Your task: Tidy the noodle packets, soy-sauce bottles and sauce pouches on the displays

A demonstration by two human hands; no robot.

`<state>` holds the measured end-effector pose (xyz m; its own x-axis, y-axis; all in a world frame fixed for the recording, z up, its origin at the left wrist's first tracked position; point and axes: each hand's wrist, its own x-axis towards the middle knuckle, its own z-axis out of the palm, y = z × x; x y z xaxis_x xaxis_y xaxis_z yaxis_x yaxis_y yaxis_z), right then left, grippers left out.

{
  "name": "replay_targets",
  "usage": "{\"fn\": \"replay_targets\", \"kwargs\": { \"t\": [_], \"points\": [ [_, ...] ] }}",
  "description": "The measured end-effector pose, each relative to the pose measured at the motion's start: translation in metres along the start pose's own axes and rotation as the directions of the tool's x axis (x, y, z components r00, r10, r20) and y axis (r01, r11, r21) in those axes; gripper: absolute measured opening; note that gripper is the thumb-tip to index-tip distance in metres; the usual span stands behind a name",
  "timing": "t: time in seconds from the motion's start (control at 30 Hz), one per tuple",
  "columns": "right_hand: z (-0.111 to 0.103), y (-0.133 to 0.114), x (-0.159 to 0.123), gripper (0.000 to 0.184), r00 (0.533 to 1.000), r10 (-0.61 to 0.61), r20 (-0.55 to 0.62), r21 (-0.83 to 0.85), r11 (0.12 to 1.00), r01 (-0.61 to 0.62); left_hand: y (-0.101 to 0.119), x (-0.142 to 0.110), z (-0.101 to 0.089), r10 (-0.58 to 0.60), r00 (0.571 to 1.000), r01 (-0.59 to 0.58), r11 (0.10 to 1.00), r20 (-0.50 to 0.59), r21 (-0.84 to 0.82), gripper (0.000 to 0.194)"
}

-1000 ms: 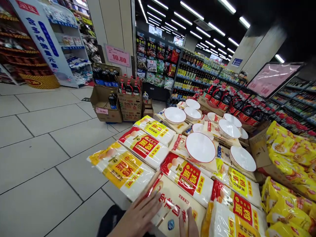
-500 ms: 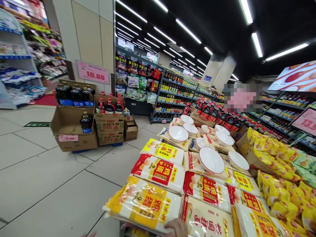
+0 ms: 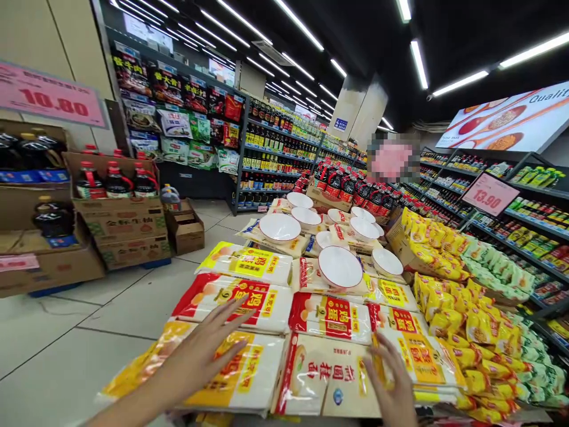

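Observation:
My left hand [image 3: 202, 353] lies flat with fingers spread over a yellow-labelled noodle pack [image 3: 235, 370] at the near left of a stacked display. The fingertips reach a red-labelled pack [image 3: 249, 299] behind it. My right hand [image 3: 391, 379] has its fingers spread over the right edge of a pale noodle pack [image 3: 324, 379], touching a neighbouring yellow-and-red pack [image 3: 420, 356]. Neither hand grips anything. White bowls with red rims [image 3: 340, 267] rest on the packs farther back.
Yellow snack bags [image 3: 462, 308] pile up to the right. Cardboard boxes of dark sauce bottles [image 3: 120, 219] stand on the tiled floor at left. Shelves of bottles [image 3: 275, 160] line the aisle behind. A 13.90 price sign [image 3: 491, 194] hangs at right.
The view swung right and up. Both hands dropped almost out of sight, then came back up and now spread over the front packs.

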<state>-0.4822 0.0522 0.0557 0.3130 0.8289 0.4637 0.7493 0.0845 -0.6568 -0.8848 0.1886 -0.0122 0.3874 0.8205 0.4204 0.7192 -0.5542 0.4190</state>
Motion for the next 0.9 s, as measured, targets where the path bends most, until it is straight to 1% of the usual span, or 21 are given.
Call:
{"fn": "replay_targets", "kwargs": {
  "t": [0.03, 0.07, 0.1, 0.13, 0.17, 0.2, 0.23, 0.3, 0.33, 0.37, 0.43, 0.5, 0.53, 0.57, 0.63, 0.7, 0.73, 0.8, 0.83, 0.9],
  "points": [
    [-0.015, 0.004, 0.032, 0.025, 0.997, 0.054, 0.057, 0.050, 0.997, -0.057, 0.016, 0.023, 0.006, -0.024, 0.997, 0.026, 0.999, 0.066, -0.022, 0.057],
    [-0.026, 0.009, 0.065, 0.034, 0.991, 0.108, 0.083, 0.116, 0.986, -0.118, 0.030, 0.046, 0.014, -0.054, 0.992, 0.059, 0.997, 0.118, -0.041, 0.062],
    [-0.034, 0.013, 0.097, 0.042, 0.976, 0.156, 0.149, 0.172, 0.968, -0.181, 0.043, 0.068, 0.023, -0.090, 0.983, 0.100, 0.994, 0.161, -0.052, 0.070],
    [-0.038, 0.019, 0.129, 0.043, 0.949, 0.200, 0.245, 0.167, 0.955, -0.245, 0.055, 0.089, 0.033, -0.131, 0.973, 0.144, 0.988, 0.189, -0.053, 0.077],
    [-0.037, 0.025, 0.158, 0.037, 0.907, 0.247, 0.341, 0.103, 0.949, -0.297, 0.064, 0.108, 0.043, -0.155, 0.968, 0.169, 0.984, 0.195, -0.058, 0.080],
    [-0.033, 0.033, 0.183, 0.032, 0.848, 0.313, 0.427, 0.001, 0.938, -0.347, 0.072, 0.125, 0.054, -0.161, 0.967, 0.178, 0.982, 0.196, -0.069, 0.079],
    [-0.026, 0.041, 0.205, 0.028, 0.808, 0.353, 0.472, -0.058, 0.927, -0.371, 0.079, 0.139, 0.064, -0.179, 0.962, 0.197, 0.977, 0.204, -0.075, 0.078],
    [-0.007, 0.058, 0.235, 0.022, 0.728, 0.410, 0.550, -0.166, 0.908, -0.385, 0.088, 0.158, 0.082, -0.222, 0.950, 0.241, 0.968, 0.218, -0.067, 0.076],
    [0.003, 0.066, 0.246, 0.023, 0.695, 0.422, 0.582, -0.206, 0.904, -0.376, 0.091, 0.165, 0.089, -0.246, 0.944, 0.264, 0.963, 0.219, -0.057, 0.075],
    [0.013, 0.074, 0.253, 0.026, 0.667, 0.427, 0.611, -0.243, 0.902, -0.356, 0.092, 0.169, 0.094, -0.268, 0.940, 0.284, 0.958, 0.210, -0.046, 0.076],
    [0.030, 0.086, 0.262, 0.037, 0.624, 0.414, 0.662, -0.298, 0.910, -0.288, 0.092, 0.176, 0.100, -0.329, 0.926, 0.334, 0.943, 0.184, 0.003, 0.079],
    [0.040, 0.096, 0.265, 0.046, 0.602, 0.377, 0.704, -0.319, 0.925, -0.206, 0.088, 0.183, 0.100, -0.400, 0.899, 0.388, 0.916, 0.179, 0.103, 0.079],
    [0.043, 0.099, 0.266, 0.049, 0.595, 0.354, 0.722, -0.318, 0.933, -0.169, 0.086, 0.188, 0.099, -0.421, 0.889, 0.395, 0.904, 0.183, 0.160, 0.076],
    [0.045, 0.103, 0.265, 0.051, 0.589, 0.331, 0.738, -0.310, 0.940, -0.140, 0.083, 0.192, 0.098, -0.421, 0.887, 0.384, 0.900, 0.188, 0.205, 0.070],
    [0.047, 0.108, 0.263, 0.052, 0.576, 0.294, 0.763, -0.287, 0.952, -0.105, 0.081, 0.202, 0.095, -0.367, 0.910, 0.319, 0.917, 0.193, 0.241, 0.054],
    [0.047, 0.113, 0.258, 0.051, 0.576, 0.267, 0.773, -0.267, 0.960, -0.087, 0.083, 0.208, 0.095, -0.321, 0.927, 0.268, 0.929, 0.194, 0.255, 0.046],
    [0.047, 0.114, 0.255, 0.051, 0.584, 0.256, 0.770, -0.259, 0.962, -0.080, 0.086, 0.209, 0.096, -0.321, 0.925, 0.260, 0.925, 0.204, 0.276, 0.047],
    [0.047, 0.117, 0.251, 0.049, 0.596, 0.244, 0.765, -0.249, 0.966, -0.075, 0.093, 0.206, 0.101, -0.340, 0.910, 0.256, 0.911, 0.237, 0.323, 0.055],
    [0.045, 0.119, 0.250, 0.049, 0.588, 0.241, 0.772, -0.244, 0.967, -0.077, 0.096, 0.202, 0.104, -0.347, 0.904, 0.257, 0.908, 0.249, 0.331, 0.060],
    [0.037, 0.121, 0.257, 0.050, 0.533, 0.243, 0.810, -0.232, 0.969, -0.089, 0.097, 0.193, 0.109, -0.327, 0.911, 0.252, 0.923, 0.249, 0.290, 0.066]
  ]
}}
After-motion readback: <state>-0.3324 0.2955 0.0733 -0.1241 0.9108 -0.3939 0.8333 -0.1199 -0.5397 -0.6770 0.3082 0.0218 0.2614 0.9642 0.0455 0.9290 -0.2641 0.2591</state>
